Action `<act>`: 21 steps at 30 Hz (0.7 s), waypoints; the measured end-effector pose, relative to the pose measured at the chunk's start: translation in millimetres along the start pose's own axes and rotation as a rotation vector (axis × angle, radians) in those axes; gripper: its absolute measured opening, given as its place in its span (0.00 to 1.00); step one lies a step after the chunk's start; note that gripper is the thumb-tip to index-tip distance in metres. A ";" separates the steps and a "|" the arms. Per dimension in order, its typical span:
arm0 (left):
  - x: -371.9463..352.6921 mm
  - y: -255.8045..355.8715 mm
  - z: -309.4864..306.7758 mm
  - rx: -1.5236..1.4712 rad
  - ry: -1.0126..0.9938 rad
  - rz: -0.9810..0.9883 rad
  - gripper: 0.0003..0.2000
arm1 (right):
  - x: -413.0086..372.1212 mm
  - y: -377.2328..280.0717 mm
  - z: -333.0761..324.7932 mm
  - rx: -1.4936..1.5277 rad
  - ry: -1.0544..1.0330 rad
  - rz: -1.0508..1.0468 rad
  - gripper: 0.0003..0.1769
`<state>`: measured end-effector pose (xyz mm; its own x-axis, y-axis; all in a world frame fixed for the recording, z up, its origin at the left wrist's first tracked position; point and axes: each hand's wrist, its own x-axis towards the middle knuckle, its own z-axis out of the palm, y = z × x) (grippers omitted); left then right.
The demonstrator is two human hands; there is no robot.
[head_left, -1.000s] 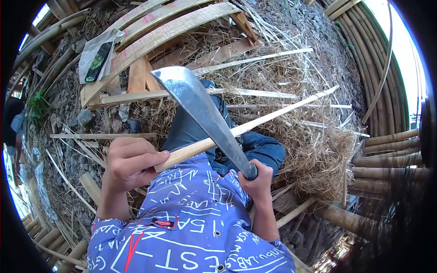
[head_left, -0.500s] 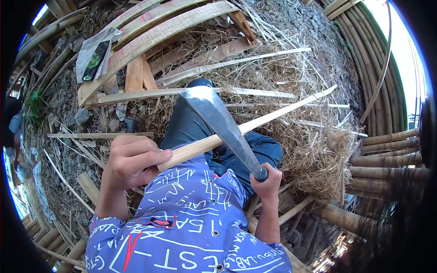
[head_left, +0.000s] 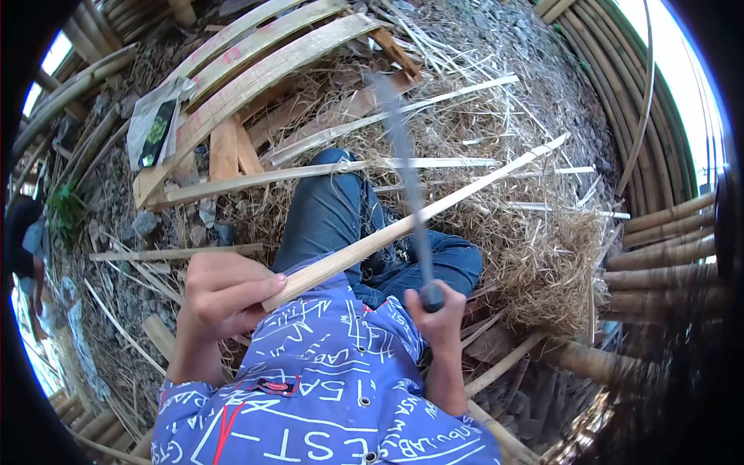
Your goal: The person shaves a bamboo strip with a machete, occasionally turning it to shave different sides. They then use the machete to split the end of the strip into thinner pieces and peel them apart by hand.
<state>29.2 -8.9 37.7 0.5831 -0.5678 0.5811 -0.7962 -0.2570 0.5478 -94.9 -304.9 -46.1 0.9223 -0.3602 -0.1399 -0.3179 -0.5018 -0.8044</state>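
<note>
Head view is showing a seated person looking down at their own lap. The left hand (head_left: 225, 298), at about 8 o'clock in the frame, is closing fingers and thumb around the near end of a long bamboo strip (head_left: 465, 192). The strip is running from that hand over the knee in blue jeans (head_left: 329, 209) and out toward 2 o'clock, its far tip lying over the heap of dry shavings (head_left: 542, 256). The right hand (head_left: 435, 322), at about 5 o'clock, is clenching the dark handle of a knife (head_left: 401, 147). The long blade is pointing toward 12 o'clock and crossing the strip, but it is blurring, so its edge is hard to read.

The strip is looking light, stiff near the thick end and springy toward the thin tip, with edges likely to splinter. Gripping it close to the thick end, as the left hand is doing, is probably giving the most control. The knife is looking blade-heavy and sharp, safe to take only by the handle.

Counting:
- one strip in hand, one knife, two hands
- three broad curved slats (head_left: 263, 54) lying at 11 o'clock
- at least four loose split strips (head_left: 256, 183) resting across the shavings
- round bamboo poles (head_left: 666, 232) stacking at 3 o'clock, too many to count
</note>
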 end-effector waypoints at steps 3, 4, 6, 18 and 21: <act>2.0 5.9 1.1 0.062 -0.013 0.034 0.12 | 5.0 -32.1 17.0 -0.047 -0.043 -0.261 0.13; 1.5 7.2 2.0 0.060 -0.028 0.047 0.12 | 8.7 -36.5 18.2 -0.093 -0.061 -0.333 0.13; 0.6 9.7 3.8 0.086 0.006 0.021 0.10 | 15.7 -40.1 14.9 -0.105 -0.037 -0.337 0.13; -1.1 2.1 17.3 -0.035 -0.074 -0.047 0.13 | 29.8 24.5 -25.1 -0.142 0.171 -0.007 0.10; 0.9 3.0 22.5 -0.024 -0.047 0.044 0.13 | 14.7 -6.0 -7.7 -0.069 0.081 -0.140 0.08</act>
<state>23.7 -27.7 26.3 0.5393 -0.6140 0.5764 -0.8162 -0.2126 0.5372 -81.2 -313.2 -38.9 0.9388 -0.3440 0.0197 -0.2049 -0.6032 -0.7709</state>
